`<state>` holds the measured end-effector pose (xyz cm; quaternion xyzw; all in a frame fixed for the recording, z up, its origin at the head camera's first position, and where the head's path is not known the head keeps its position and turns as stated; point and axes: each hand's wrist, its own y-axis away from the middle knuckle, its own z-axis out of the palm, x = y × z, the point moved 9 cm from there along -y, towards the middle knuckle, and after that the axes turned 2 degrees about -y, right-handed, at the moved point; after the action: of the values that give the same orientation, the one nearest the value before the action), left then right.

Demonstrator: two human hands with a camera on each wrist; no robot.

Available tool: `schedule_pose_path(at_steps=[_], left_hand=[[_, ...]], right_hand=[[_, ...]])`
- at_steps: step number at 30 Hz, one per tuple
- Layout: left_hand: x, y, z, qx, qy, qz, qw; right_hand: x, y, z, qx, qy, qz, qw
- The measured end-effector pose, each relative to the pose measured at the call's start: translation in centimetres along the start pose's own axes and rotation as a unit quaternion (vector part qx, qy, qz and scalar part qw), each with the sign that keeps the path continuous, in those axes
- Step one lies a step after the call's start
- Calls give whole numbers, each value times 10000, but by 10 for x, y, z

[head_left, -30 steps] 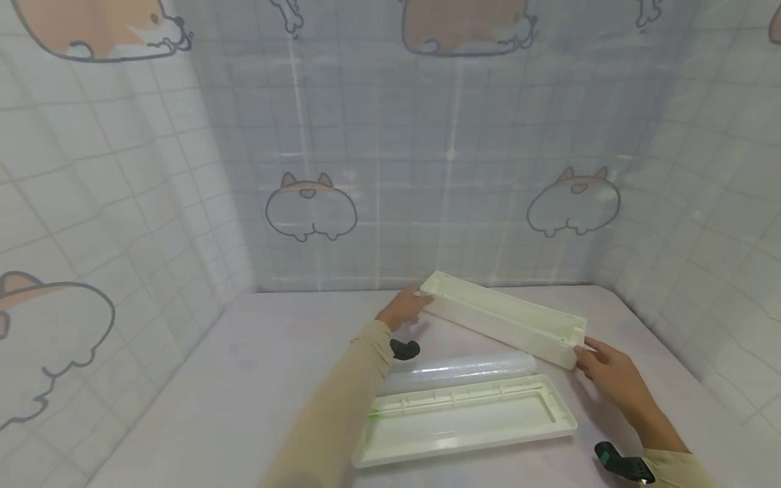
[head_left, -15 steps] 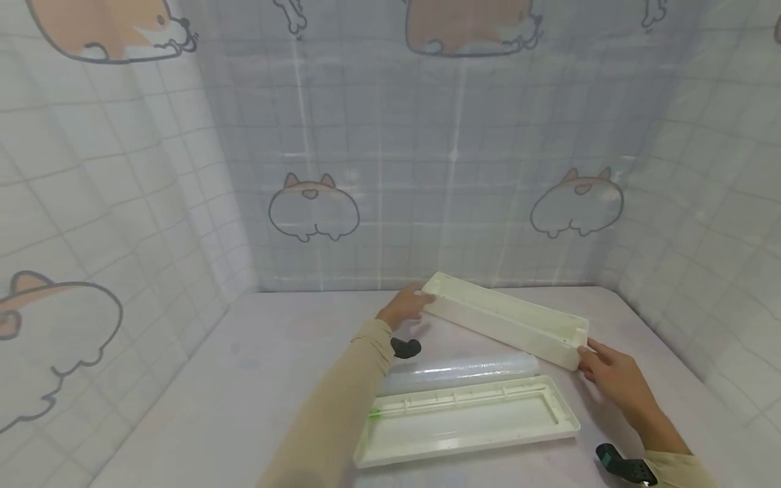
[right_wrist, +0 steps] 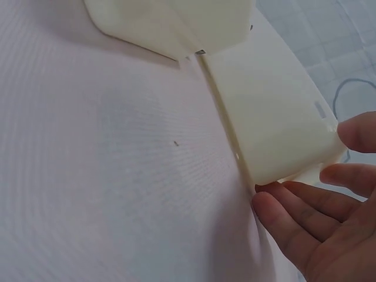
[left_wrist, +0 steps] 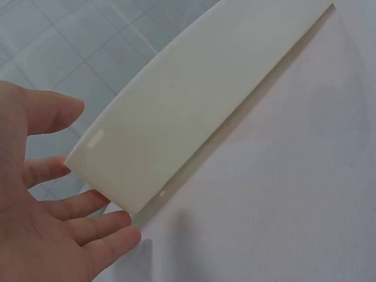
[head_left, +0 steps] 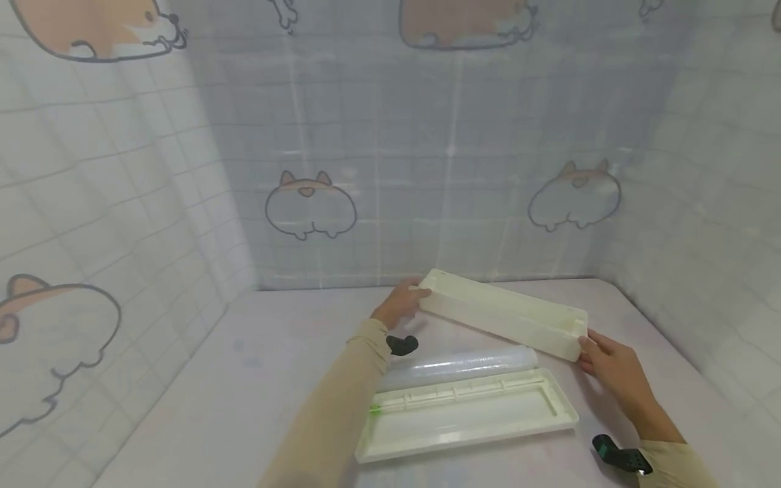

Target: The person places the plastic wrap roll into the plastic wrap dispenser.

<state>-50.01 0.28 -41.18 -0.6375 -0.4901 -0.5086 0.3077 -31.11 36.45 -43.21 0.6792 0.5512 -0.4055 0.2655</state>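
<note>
A long white plastic box (head_left: 500, 315), hollow with its top uncovered, stretches slantwise between both hands at the back right of the table. My left hand (head_left: 399, 303) holds its far left end, thumb over the front edge. In the left wrist view, the fingers (left_wrist: 100, 229) lie along the box's end. My right hand (head_left: 616, 373) grips the nearer right end. Its thumb (right_wrist: 359, 131) is at the upper corner in the right wrist view, with other fingers at the lower edge.
In front of the box lies a clear, shiny roll of cling film (head_left: 464, 366). Nearer still is a shallow white lid (head_left: 464, 442), inner side up, with a rail and a green slider (head_left: 375, 409). Corgi-patterned curtains (head_left: 366, 135) enclose the table (head_left: 232, 386).
Both hands keep hold of the box in nearly the same place. The head view shifts slightly; the roll and lid stay put.
</note>
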Motion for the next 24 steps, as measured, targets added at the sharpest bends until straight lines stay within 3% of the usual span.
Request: schedule_pose_path(at_steps=[7,15,24], left_hand=[[0,3,-5,82,187,-5,9998],[-4,13,-10,191,29,3,9998],[-4,22,-14,-81,-182,99,9998]], right_hand=[[-5,8,-1,157,-57,74,9998],[-5,13,2,110,-123,189,9997],[-9,23,5,197,-241,287,9991]])
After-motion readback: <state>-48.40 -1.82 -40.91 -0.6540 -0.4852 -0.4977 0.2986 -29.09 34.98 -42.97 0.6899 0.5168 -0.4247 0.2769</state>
